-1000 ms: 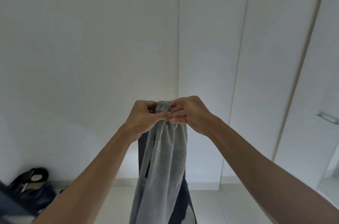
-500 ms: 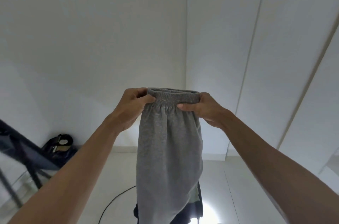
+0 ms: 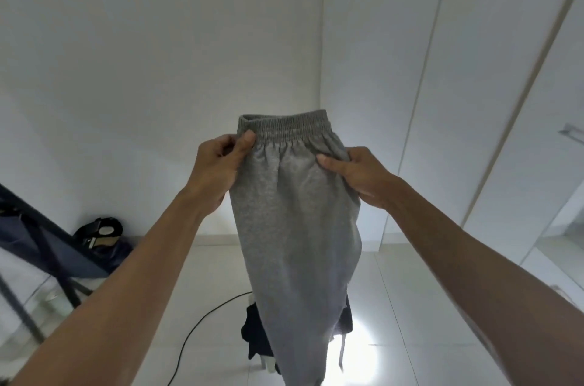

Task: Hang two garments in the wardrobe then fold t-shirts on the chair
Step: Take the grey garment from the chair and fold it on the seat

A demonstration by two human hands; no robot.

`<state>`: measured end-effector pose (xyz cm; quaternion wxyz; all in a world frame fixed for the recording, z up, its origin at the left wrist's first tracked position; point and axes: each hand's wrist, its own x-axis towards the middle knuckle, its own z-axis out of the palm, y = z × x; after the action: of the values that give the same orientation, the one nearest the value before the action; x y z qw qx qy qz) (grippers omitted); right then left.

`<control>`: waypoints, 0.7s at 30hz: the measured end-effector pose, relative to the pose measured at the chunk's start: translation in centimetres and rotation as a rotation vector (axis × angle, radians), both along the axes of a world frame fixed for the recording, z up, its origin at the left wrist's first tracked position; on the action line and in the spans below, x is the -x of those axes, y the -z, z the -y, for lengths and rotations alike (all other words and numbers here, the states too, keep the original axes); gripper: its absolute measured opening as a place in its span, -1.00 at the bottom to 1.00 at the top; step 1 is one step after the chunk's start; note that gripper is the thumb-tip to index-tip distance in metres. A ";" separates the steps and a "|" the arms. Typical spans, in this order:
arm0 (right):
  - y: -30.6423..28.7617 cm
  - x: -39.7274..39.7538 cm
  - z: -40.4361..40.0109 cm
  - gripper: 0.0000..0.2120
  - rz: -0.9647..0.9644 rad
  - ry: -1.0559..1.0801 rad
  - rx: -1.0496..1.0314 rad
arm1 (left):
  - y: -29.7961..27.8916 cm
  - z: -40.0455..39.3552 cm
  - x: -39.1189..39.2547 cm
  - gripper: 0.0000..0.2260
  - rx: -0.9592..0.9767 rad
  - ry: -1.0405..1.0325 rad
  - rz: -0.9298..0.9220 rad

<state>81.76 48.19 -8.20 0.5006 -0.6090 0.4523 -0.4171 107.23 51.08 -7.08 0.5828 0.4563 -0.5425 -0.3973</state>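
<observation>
- Right now the grey fleece jogging trousers with an elastic waistband (image 3: 294, 221) hang in mid-air before the person, carried by nothing but the two hands, above the white tiled floor (image 3: 208, 284).
- Left hand (image 3: 218, 167) has its grip pinched on the waistband's left end, thumb in front.
- Right hand (image 3: 360, 174) has its grip closed on the cloth just under the waistband's right end, so it sits a little lower.
- Long axis runs straight down from both grips; the legs fall toward the dark heap of clothes (image 3: 259, 335) below.
- White wardrobe doors (image 3: 474, 101) stand to the right, so the right hand is, I judge, nearer for the hanging.
</observation>
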 end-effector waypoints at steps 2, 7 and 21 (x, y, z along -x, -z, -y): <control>-0.4 -0.8 -1.0 -0.79 0.064 0.038 0.010 | 1.6 -1.1 -1.3 -0.60 -0.059 0.045 0.062; -0.1 -1.7 -4.1 -0.80 0.001 0.096 0.021 | 4.5 -3.3 -2.9 -0.70 -0.080 -0.014 -0.073; 10.7 -2.1 -5.4 -0.63 -0.269 0.194 -0.098 | 13.9 -3.4 -3.6 -0.81 -0.332 0.078 -0.005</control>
<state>83.82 53.63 -18.86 0.4221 -0.5877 0.5915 -0.3557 110.84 54.46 -20.98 0.4849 0.5237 -0.4855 -0.5049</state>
